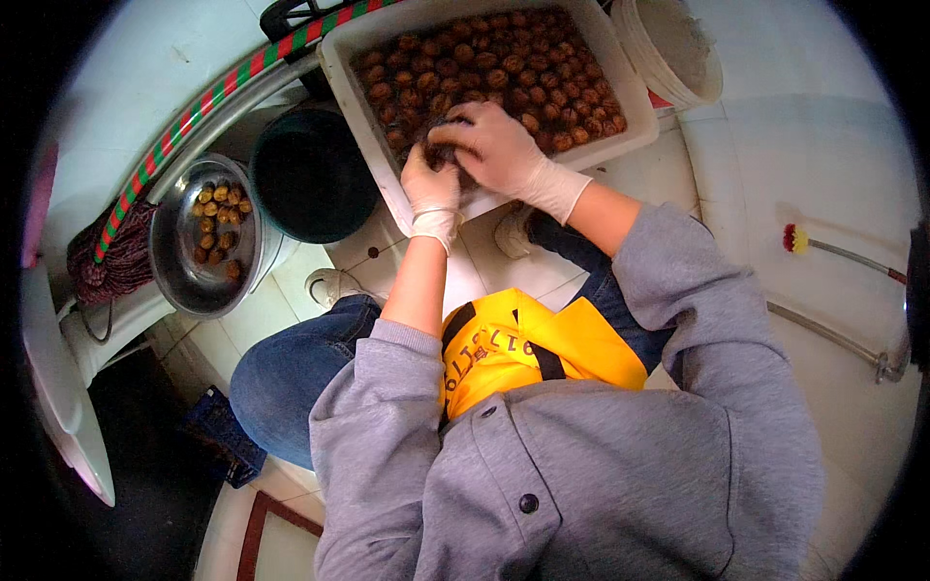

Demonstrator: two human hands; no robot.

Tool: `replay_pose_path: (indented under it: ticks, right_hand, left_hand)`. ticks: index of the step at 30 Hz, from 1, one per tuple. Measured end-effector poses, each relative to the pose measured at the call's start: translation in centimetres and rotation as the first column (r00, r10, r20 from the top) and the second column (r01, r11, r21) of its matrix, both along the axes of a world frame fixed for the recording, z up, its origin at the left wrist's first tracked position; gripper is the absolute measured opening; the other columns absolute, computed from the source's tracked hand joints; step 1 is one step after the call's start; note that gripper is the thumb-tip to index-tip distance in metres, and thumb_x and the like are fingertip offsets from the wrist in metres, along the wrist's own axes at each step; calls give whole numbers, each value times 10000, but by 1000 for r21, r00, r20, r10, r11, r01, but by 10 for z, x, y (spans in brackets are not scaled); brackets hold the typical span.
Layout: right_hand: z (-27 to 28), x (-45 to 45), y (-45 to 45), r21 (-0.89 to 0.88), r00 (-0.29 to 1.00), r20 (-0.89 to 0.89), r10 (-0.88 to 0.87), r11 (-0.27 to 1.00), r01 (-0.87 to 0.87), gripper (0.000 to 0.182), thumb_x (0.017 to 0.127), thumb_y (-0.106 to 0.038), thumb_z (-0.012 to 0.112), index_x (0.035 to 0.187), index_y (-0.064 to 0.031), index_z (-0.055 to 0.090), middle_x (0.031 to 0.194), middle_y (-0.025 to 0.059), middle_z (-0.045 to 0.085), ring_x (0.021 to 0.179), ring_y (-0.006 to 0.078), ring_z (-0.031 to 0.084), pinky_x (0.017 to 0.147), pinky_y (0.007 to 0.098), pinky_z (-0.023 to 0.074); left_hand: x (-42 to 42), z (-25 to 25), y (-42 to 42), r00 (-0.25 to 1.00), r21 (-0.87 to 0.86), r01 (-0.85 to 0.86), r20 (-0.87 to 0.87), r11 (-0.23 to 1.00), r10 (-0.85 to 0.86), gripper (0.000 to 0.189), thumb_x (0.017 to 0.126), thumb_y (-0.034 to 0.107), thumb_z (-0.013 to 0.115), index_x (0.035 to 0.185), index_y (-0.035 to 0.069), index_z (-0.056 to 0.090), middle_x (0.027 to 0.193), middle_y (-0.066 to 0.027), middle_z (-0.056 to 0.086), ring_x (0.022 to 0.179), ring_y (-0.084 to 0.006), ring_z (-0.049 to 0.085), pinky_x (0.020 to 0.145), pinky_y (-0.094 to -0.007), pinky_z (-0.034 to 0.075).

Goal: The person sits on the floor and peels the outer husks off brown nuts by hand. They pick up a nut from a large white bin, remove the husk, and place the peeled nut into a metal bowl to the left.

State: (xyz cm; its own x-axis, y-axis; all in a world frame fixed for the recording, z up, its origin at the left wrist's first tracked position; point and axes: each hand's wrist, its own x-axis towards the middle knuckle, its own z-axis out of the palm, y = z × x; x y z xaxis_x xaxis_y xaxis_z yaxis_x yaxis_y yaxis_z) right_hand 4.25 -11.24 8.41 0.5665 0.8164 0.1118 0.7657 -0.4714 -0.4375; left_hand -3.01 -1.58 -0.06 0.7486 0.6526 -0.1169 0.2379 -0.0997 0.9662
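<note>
A white plastic tub point(647, 120) holds many brown walnuts point(538, 72) in dark liquid. Over its near edge, my left hand point(430, 185) and my right hand point(498, 145), both in thin pale gloves, are close together. Between their curled fingers is a small dark brown object point(439, 154), probably a walnut; fingers and blur partly cover it. My left hand grips it from the left, while my right fingers lie over its top and right side.
A metal basin point(171, 272) with yellowish-brown walnuts stands at the left, beside a dark green bucket point(312, 174). Behind the tub's right corner is a whitish bucket point(679, 54). A striped pole point(189, 120) and a mop head point(109, 254) lie at the left. A blue crate point(225, 436) sits lower left.
</note>
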Motion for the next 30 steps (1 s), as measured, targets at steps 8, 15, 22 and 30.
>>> replay_pose_path:
  ticks: [8, 15, 22, 30]
  right_hand:
    - [-31, 26, -9, -45, 993, 18, -119, 992, 120, 323, 785, -104, 545, 1090, -170, 630, 1093, 173, 551, 1029, 361, 504, 874, 430, 443]
    - [-53, 11, -13, -33, 927, -302, -222, 974, 222, 343, 788, -123, 542, 1122, -148, 612, 1023, 185, 559, 998, 366, 520, 884, 435, 427]
    - [-68, 36, -37, -376, 952, 56, -300, 877, 298, 374, 794, -106, 559, 1159, -184, 590, 1089, 168, 568, 1038, 339, 526, 897, 408, 439]
    - [-15, 4, -6, -62, 1000, -3, -17, 998, 17, 352, 775, -128, 596, 1119, -199, 623, 1032, 153, 585, 981, 337, 548, 849, 404, 465]
  left_hand:
    - [0, -10, 1, 983, -134, 32, 182, 990, -7, 325, 730, 27, 727, 1019, -12, 583, 910, -87, 641, 827, -160, 601, 793, -290, 494]
    - [4, 3, 0, 968, -255, 24, 247, 967, 41, 325, 764, 19, 714, 1049, -20, 563, 980, -62, 611, 910, -138, 560, 853, -262, 446]
    - [4, 7, -2, 988, -262, -41, 134, 964, 78, 303, 759, 35, 714, 1033, 0, 590, 935, -42, 623, 888, -144, 567, 828, -275, 451]
    - [-1, 2, 0, 990, 90, 65, -132, 994, -52, 273, 728, 117, 699, 961, 13, 600, 906, -200, 641, 865, -351, 617, 804, -380, 476]
